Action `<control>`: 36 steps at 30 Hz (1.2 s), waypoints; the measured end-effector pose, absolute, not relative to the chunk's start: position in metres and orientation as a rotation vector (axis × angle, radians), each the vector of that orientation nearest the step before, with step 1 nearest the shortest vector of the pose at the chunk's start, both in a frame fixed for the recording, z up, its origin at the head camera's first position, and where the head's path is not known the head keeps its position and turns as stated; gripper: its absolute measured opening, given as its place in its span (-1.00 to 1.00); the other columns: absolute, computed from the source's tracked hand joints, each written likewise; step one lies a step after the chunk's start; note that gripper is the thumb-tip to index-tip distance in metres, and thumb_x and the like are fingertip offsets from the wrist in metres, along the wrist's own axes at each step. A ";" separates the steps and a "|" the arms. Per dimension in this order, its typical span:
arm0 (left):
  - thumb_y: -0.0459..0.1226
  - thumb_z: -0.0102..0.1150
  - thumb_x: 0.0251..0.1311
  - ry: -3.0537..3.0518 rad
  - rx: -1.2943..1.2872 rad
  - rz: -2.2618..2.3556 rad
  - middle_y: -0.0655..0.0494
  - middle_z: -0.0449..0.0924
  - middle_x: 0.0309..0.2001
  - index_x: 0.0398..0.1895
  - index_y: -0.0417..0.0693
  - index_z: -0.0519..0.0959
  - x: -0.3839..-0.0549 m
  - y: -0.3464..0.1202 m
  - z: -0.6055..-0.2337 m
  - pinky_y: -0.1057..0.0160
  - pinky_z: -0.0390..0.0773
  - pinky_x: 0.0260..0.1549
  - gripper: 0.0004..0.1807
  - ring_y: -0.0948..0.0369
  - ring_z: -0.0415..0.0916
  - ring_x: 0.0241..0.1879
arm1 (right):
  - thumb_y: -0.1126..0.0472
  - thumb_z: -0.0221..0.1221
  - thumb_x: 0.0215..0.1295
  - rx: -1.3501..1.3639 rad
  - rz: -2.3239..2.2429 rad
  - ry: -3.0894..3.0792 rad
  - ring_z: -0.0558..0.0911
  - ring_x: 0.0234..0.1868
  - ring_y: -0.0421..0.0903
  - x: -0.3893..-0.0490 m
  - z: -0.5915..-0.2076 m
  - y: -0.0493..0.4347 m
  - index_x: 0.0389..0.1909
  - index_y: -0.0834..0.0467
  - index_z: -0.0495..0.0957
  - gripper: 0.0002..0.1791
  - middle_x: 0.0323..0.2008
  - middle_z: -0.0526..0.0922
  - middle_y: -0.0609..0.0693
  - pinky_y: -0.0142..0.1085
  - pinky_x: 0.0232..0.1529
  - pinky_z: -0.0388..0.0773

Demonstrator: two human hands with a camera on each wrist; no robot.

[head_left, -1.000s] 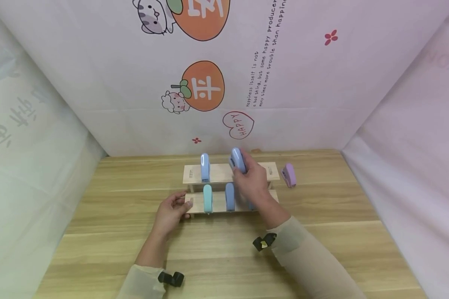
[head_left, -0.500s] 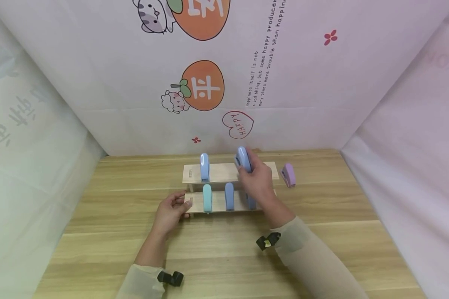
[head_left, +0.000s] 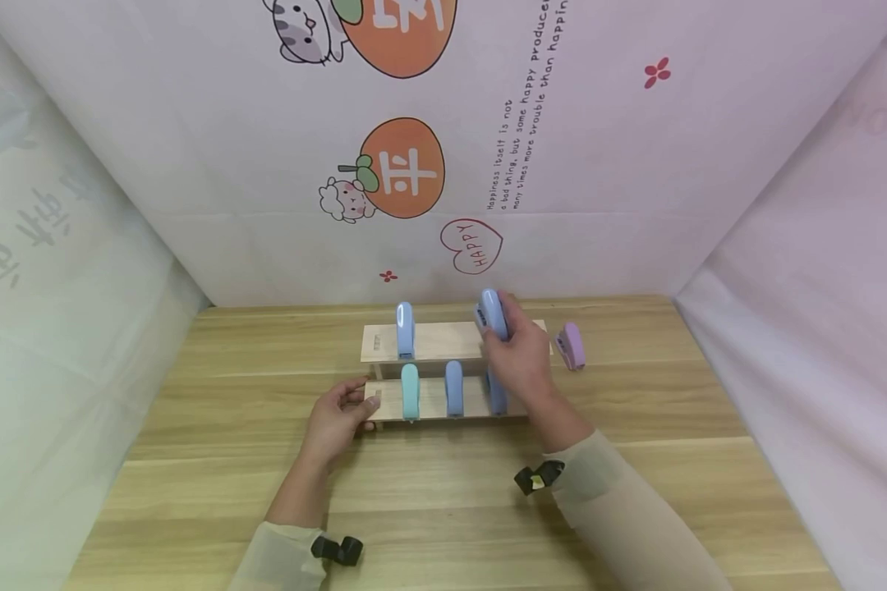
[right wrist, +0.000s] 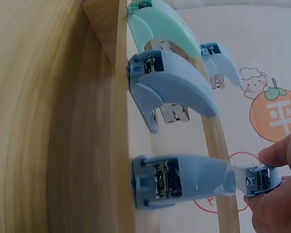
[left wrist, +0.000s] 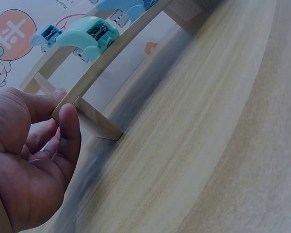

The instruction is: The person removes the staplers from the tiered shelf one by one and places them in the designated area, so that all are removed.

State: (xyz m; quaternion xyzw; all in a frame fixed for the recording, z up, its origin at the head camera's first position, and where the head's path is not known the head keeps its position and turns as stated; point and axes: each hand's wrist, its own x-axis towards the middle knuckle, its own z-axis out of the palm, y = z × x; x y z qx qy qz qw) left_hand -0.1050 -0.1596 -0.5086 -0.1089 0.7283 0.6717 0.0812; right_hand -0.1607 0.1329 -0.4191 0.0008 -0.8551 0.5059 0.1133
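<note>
My right hand (head_left: 519, 355) grips a light blue stapler (head_left: 492, 313) at the right part of the back tier of a two-tier wooden rack (head_left: 443, 341). The right wrist view shows thumb and fingers on either side of that stapler (right wrist: 242, 178). My left hand (head_left: 336, 423) pinches the left end of the front tier, thumb on top and fingers beneath. On the front tier stand a teal stapler (head_left: 410, 392), a blue stapler (head_left: 454, 389) and another blue stapler (head_left: 497, 396), partly hidden by my right hand. A light blue stapler (head_left: 405, 331) stands left on the back tier.
A purple stapler (head_left: 572, 346) rests on the wooden table (head_left: 429, 501) just right of the rack. Behind the rack rises a white printed cloth (head_left: 576, 254), with more cloth at both sides.
My right hand has moved the light blue stapler to the right along the back tier, uncovering more of the front tier's rightmost stapler. My left hand stays at the rack's end.
</note>
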 end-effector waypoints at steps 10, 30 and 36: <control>-0.30 0.41 0.32 2.178 -0.348 1.998 -0.15 0.47 0.08 0.39 -0.15 0.48 -0.106 -0.161 -0.509 0.14 0.81 -0.20 -0.41 0.08 0.60 -0.14 | 0.22 0.19 0.45 -0.077 1.527 -2.559 0.39 0.45 0.16 -0.161 -0.421 0.142 0.61 -0.01 0.22 -0.26 0.50 0.33 0.14 0.16 0.38 0.42; -0.26 0.42 0.31 2.182 -0.345 1.998 -0.16 0.48 0.10 0.39 -0.13 0.47 -0.106 -0.160 -0.509 0.12 0.81 -0.19 -0.40 -0.03 0.62 -0.08 | 0.24 0.23 0.38 -0.113 1.445 -2.520 0.46 0.40 0.12 -0.161 -0.426 0.163 0.55 0.01 0.33 -0.29 0.42 0.45 0.15 0.06 0.42 0.43; -0.25 0.41 0.32 2.189 -0.341 1.989 -0.16 0.49 0.10 0.40 -0.13 0.46 -0.105 -0.159 -0.509 0.14 0.81 -0.20 -0.39 0.00 0.62 -0.10 | 0.25 0.24 0.39 -0.123 1.459 -2.493 0.48 0.38 0.13 -0.160 -0.429 0.168 0.54 0.03 0.34 -0.30 0.41 0.46 0.18 0.04 0.41 0.44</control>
